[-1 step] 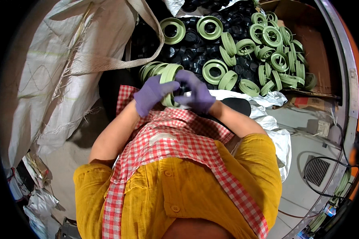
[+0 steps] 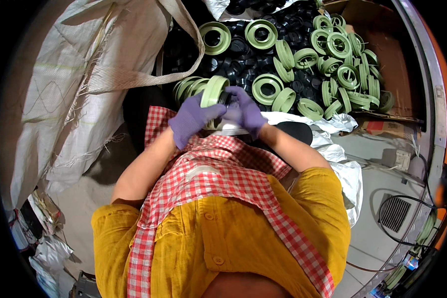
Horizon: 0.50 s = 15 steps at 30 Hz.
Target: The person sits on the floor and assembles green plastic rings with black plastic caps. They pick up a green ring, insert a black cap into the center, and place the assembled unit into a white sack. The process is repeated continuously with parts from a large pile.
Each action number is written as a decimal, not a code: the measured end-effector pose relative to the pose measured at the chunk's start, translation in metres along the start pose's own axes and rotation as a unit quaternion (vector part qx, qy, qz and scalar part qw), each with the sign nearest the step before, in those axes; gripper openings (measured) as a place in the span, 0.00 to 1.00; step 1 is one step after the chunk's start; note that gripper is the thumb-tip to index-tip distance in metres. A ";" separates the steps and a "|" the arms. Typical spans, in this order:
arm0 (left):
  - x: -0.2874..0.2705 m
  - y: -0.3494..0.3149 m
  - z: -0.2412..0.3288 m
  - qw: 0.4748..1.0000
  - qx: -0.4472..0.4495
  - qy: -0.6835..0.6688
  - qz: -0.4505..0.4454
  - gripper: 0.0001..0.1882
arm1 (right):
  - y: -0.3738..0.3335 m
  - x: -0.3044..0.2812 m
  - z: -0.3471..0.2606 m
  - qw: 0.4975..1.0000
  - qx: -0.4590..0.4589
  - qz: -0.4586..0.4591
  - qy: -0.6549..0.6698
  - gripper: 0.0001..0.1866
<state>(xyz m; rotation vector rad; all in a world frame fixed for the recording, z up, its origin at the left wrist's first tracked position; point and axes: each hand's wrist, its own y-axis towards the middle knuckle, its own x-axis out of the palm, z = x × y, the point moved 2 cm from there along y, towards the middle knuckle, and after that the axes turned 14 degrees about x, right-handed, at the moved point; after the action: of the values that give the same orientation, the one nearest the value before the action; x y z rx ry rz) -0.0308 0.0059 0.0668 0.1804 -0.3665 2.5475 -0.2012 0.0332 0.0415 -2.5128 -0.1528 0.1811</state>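
In front of my apron, my left hand (image 2: 194, 118) is wrapped round a light green plastic ring (image 2: 213, 91), which stands on edge. My right hand (image 2: 246, 113), in the same purple kind of glove, closes on a black plastic cap (image 2: 224, 97) at the ring's right side. The cap sits against the ring's opening; how deep it goes in is hidden by the fingers. Just beyond my left hand several green rings lean in a row (image 2: 186, 87). Past my hands a heap of black caps (image 2: 239, 45) spreads out, with loose green rings (image 2: 267, 89) on top.
At the far right a cardboard box (image 2: 390, 59) stands beside a pile of green rings (image 2: 350, 77). A large white woven sack (image 2: 119, 44) with a strap loop fills the left. White plastic sheeting (image 2: 328, 144) and a black cable (image 2: 382, 218) lie to the right.
The ring has tilted and risen slightly in my left hand. My right fingers have shifted away from its rim, and the black cap now shows beside it.
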 end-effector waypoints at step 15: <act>-0.029 0.000 -0.019 0.997 -0.043 -0.028 -0.061 0.16 | -0.012 0.015 -0.011 0.850 -0.426 -0.044 -0.306 0.28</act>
<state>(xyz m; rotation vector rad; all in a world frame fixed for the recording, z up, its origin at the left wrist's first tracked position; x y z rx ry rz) -0.0078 -0.0028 0.0429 0.2352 -0.4720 2.4057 -0.1851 0.0391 0.0564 -3.2012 -0.7482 1.0894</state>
